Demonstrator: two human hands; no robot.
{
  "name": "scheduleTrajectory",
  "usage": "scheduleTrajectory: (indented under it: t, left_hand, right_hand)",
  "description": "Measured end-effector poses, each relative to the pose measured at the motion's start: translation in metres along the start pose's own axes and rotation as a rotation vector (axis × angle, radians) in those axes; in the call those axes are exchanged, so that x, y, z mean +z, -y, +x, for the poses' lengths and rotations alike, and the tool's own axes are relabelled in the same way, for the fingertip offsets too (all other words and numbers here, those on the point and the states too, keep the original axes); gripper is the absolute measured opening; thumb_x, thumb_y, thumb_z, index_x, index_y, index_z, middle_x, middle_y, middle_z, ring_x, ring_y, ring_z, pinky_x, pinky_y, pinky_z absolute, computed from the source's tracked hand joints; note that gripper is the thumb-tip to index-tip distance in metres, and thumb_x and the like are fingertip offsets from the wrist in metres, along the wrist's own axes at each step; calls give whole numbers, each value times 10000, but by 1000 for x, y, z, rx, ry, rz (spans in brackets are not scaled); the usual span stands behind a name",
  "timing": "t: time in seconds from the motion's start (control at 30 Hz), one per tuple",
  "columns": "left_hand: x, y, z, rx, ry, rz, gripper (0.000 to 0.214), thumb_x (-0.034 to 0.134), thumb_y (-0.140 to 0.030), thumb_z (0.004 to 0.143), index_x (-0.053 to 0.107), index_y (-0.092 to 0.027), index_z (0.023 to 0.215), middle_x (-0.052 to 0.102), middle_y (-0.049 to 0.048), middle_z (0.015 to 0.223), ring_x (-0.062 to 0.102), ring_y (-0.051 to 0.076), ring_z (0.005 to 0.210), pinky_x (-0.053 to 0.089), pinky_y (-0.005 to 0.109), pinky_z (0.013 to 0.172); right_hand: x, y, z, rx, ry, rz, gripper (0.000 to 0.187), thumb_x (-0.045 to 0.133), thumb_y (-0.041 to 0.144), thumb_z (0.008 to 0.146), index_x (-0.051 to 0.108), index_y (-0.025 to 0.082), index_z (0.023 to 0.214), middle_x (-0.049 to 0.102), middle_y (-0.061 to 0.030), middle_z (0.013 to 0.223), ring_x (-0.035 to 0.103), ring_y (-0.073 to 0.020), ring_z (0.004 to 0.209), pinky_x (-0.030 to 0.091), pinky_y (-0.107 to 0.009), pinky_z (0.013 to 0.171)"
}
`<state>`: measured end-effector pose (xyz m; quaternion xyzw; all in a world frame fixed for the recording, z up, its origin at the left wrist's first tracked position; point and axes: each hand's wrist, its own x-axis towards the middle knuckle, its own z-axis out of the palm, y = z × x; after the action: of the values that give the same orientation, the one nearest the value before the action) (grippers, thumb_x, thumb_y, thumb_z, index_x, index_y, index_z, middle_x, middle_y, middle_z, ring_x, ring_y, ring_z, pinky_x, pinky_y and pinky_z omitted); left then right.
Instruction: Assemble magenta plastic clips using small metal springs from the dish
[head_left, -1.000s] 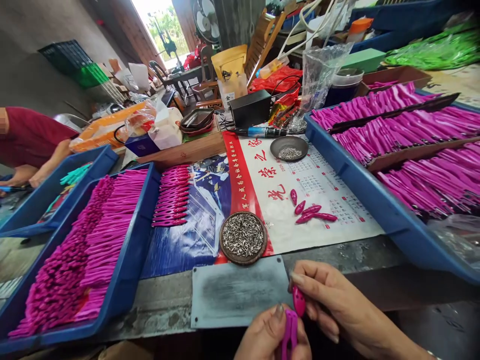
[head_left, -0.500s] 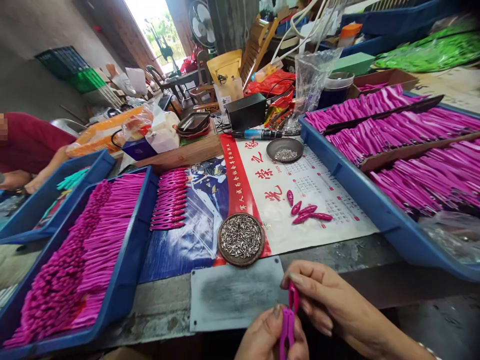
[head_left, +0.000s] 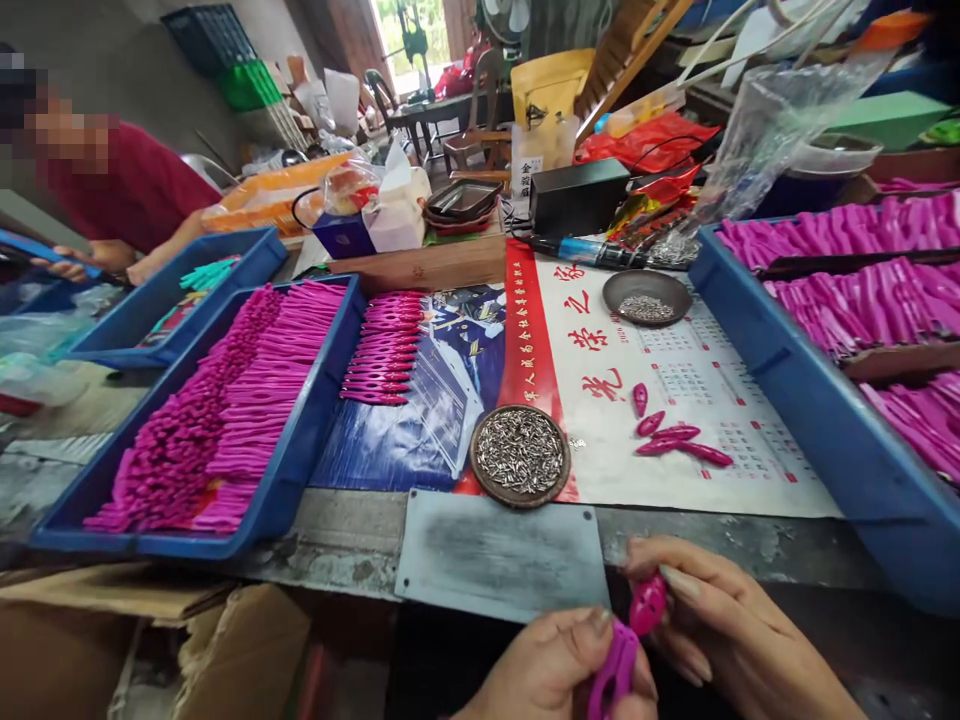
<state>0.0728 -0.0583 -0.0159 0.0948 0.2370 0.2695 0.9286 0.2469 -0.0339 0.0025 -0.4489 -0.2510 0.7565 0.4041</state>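
At the bottom edge of the picture my left hand [head_left: 551, 665] is closed around a magenta plastic handle piece [head_left: 613, 672]. Just to its right, my right hand [head_left: 720, 630] pinches a small magenta leaf-shaped piece [head_left: 648, 603] against the top of that handle. Both hands hover in front of a grey metal plate [head_left: 499, 553] at the table's near edge. Behind the plate stands a round dish of small metal pins [head_left: 520, 453]. A few loose magenta pieces [head_left: 675, 437] lie on the calendar sheet [head_left: 675, 380].
A blue tray of magenta parts [head_left: 217, 420] sits at the left, another blue tray [head_left: 825, 400] at the right. A row of finished magenta pieces [head_left: 379, 350] lies between them. A second small dish of pins [head_left: 646, 297] sits further back. A person in red [head_left: 127, 190] works at the far left.
The view has swung left and down, so everything on the table has shifted right. My right hand has turned the small magenta piece at the top of the handle.
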Motion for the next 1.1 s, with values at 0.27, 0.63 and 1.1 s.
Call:
scheduleTrajectory:
  t: [0.27,0.63,1.1]
  left_hand:
    - [-3,0,0,15,21,-7,358,606,-475,867,614,-118,856,520,-8,567,321,48,369,163,207,385]
    - [-1,0,-6,64,-114,34,374,647,-506,850,607,-138,906,529,-31,565,295,23,339,198,160,338]
    - [-1,2,-2,92,-112,14,390,655,-544,827,589,-162,869,542,-36,570,356,30,320,310,152,330]
  right_hand:
    - [9,0,0,33,-112,-27,447,845,564,654,745,172,844,536,9,550,363,-72,437,253,-219,449]
    - [16,10,20,30,-77,-316,554,811,625,650,549,149,545,485,28,419,331,-27,306,189,-144,304]
    - [12,19,25,25,30,-355,500,754,575,750,532,166,568,504,38,440,319,-16,296,172,-140,298]
